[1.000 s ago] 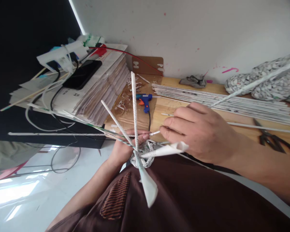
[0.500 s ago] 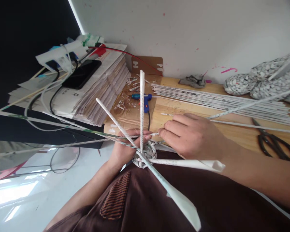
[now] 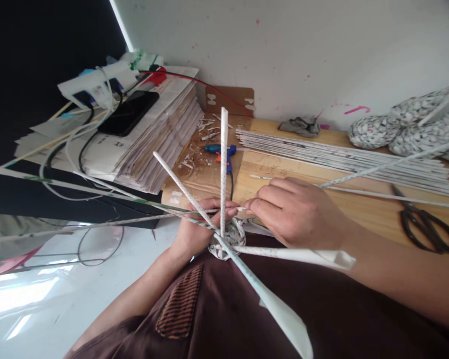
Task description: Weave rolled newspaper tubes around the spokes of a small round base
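A small round weave of rolled newspaper rests at my lap, with several long paper tubes fanning out of it. My left hand is closed around the left side of the weave and the tubes there, its palm partly hidden. One paper tube stands upright from the middle. Another tube points right beneath my right hand. That hand is closed, pinching the tip of a thin paper tube just right of my left fingertips. A wide-ended tube slants down across my brown clothing.
Behind lie a bundle of paper tubes and a blue glue gun among scraps. Black scissors are at the right. Stacked newspaper on the left carries a phone and cables. Woven paper pieces sit far right.
The view has shifted slightly. Both hands keep nearly the same position, and the right fingertips are a little closer to the left ones.
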`<state>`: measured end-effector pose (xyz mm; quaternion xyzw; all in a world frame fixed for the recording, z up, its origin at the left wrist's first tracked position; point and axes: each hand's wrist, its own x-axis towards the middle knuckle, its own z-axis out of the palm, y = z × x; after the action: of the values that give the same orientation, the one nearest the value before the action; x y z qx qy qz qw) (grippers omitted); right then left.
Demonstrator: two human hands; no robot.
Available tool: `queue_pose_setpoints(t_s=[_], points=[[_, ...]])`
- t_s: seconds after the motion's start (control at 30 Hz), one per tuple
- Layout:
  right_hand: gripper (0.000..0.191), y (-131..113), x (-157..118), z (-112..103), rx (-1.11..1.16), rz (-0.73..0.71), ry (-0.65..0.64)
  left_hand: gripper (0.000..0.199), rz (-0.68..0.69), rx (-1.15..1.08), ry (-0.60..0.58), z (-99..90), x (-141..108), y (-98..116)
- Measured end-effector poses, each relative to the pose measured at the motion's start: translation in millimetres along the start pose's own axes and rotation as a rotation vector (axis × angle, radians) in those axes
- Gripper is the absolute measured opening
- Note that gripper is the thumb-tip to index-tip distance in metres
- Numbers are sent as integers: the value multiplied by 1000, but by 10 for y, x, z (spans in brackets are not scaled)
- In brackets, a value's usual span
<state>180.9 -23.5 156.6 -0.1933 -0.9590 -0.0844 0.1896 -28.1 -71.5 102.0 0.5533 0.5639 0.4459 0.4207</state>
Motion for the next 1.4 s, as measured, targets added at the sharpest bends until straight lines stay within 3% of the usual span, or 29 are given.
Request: queue_pose_setpoints(t_s=[0.13, 0.33, 0.77, 1.07, 1.4], points=[[21, 15, -19, 1, 18, 13, 21, 14, 8, 6, -16, -1, 6, -28], [18, 77, -103, -86, 4, 43, -81, 14, 18, 48, 57, 15, -7, -104], [21, -49, -94, -44, -63, 51, -41, 15, 35, 84, 76, 31, -41, -65], [18, -28, -112, -163, -26, 79, -108, 16, 47, 44, 28, 25, -49, -108], [23, -126, -86, -65, -77, 98, -42, 11, 69, 57, 49, 46, -55, -53]])
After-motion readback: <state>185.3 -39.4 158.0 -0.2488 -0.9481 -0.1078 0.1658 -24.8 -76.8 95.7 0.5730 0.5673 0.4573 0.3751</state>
